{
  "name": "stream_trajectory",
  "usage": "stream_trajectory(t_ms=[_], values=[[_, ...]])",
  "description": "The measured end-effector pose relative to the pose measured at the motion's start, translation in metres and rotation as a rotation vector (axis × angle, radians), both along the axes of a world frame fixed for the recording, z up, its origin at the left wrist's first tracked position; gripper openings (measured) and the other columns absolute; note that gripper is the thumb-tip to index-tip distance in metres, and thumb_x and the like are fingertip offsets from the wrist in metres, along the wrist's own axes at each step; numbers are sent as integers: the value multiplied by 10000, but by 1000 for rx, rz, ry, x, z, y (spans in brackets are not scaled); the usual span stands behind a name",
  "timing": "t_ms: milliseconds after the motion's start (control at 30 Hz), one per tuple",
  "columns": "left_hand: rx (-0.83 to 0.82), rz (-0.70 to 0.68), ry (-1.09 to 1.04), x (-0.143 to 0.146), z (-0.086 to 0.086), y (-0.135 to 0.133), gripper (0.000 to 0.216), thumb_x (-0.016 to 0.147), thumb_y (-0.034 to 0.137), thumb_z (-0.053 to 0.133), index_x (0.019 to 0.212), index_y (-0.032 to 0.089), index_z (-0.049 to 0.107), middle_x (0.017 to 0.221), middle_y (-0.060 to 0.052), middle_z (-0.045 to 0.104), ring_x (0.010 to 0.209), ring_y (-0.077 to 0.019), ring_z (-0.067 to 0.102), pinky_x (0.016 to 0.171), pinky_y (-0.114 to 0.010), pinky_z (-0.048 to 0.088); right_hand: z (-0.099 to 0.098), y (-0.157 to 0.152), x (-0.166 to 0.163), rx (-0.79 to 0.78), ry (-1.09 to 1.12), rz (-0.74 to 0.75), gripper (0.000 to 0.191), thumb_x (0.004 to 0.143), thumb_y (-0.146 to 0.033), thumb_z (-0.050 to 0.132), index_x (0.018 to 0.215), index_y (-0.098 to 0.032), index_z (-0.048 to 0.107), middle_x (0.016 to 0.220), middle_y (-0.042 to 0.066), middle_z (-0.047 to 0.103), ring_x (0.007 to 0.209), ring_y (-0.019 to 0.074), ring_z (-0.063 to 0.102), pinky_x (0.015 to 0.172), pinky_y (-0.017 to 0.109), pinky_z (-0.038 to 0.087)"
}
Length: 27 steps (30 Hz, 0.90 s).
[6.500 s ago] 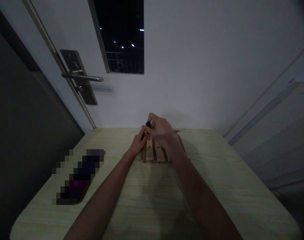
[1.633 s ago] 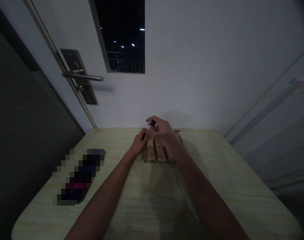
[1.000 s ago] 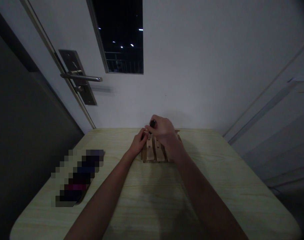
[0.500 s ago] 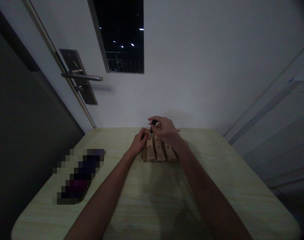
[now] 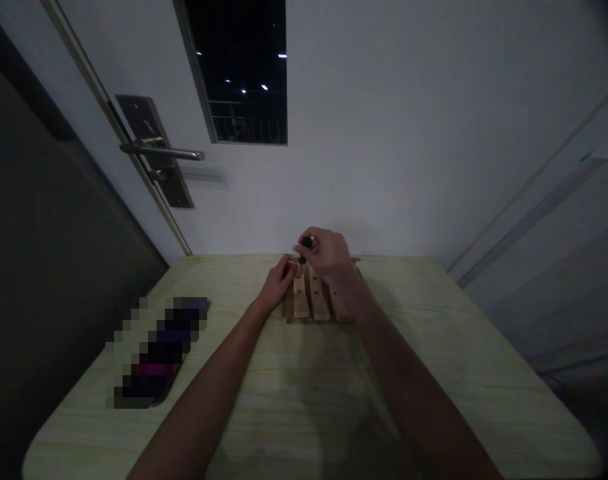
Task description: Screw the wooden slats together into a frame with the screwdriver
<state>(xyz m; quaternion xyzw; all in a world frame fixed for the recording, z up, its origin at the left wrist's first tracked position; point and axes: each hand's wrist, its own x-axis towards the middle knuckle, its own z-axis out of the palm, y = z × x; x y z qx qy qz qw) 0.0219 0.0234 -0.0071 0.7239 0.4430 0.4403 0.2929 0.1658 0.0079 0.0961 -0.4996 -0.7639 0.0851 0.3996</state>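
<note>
Tool (image 5: pixel 307 243), black-handled, within the half-closed right hand (image 5: pixel 328 253); loosely curled left hand (image 5: pixel 279 281) against a slatted wooden piece (image 5: pixel 318 301)

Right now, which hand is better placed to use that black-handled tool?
Likely your right hand: it holds the tool over the wooden piece; your left hand is at that piece's left edge.

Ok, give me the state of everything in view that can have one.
Black-handled tool: handle up, slightly tilted
Right hand: closed on that tool
Wooden piece: lying on the table, partly covered
Left hand: curled at that piece's left edge
Pixelated object: lying flat, details obscured
Door handle: level
Window: dark, lights beyond
</note>
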Motion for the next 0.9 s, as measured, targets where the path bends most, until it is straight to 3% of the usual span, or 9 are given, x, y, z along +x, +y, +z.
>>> stream_trajectory(t_ms=[300,533,733,900], values=[[-4,-9,-14,0,-1,0,295,886,410,407,1051,182,492,751,8,583,690,-147,547,654,-250,399,2,-2,-6,-24,13,-39,163,723,-301,672,728,-175,569,719,41,625,667,151,554,636,275,388],[7,-28,-47,0,-1,1,326,874,413,429,1088,180,510,811,-18,630,732,-161,570,690,-264,422,-4,-4,-7,-12,134,152,79,768,-195,548,837,-183,586,686,-6,587,592,112,519,605,242,396],[-15,-39,-48,1,2,0,283,874,406,423,1013,174,503,785,-10,626,738,-157,566,697,-259,421,3,-11,0,-64,109,164,248,806,-180,451,989,-141,615,769,36,642,607,110,539,621,241,410],[-30,-20,-24,1,3,-2,271,880,409,407,979,173,496,759,1,608,711,-143,550,676,-246,410,4,-11,3,-41,47,167,259,811,-162,434,1016,-163,591,826,44,651,636,122,545,640,254,411]])
